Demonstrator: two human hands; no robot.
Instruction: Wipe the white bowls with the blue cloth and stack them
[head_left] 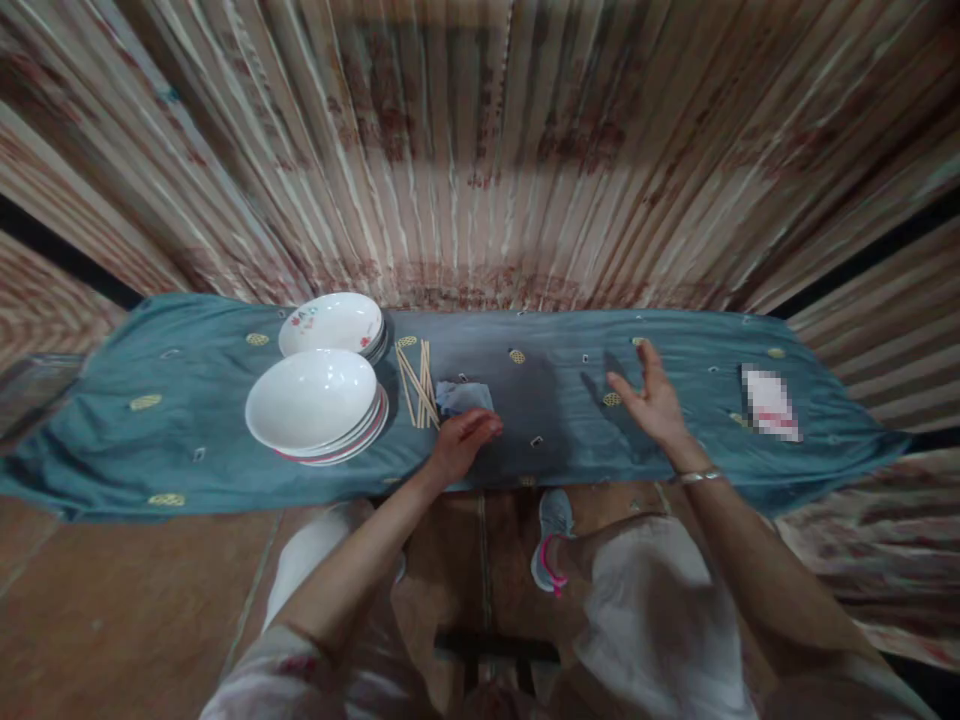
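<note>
My left hand [466, 442] is at the front middle of the table, its fingers curled together against the near edge of a small folded grey-blue cloth [463, 397]. Whether the fingers grip the cloth is hidden. Several thin wooden chopsticks [420, 385] lie crossed just left of the cloth. Over the right half of the table, my right hand [654, 402] is open, thumb and fingers spread, with nothing in it. A stack of white bowls [311, 400] stands left of the chopsticks. Behind it is a second stack of white dishes [330, 322] with a floral print.
A teal tablecloth [210, 440] with yellow pineapple prints covers the long narrow table. Toward its right end lies a white and red packet [771, 402], blurred out. Pleated curtains [480, 150] hang close behind the table. Below are my legs and a tiled floor [150, 600].
</note>
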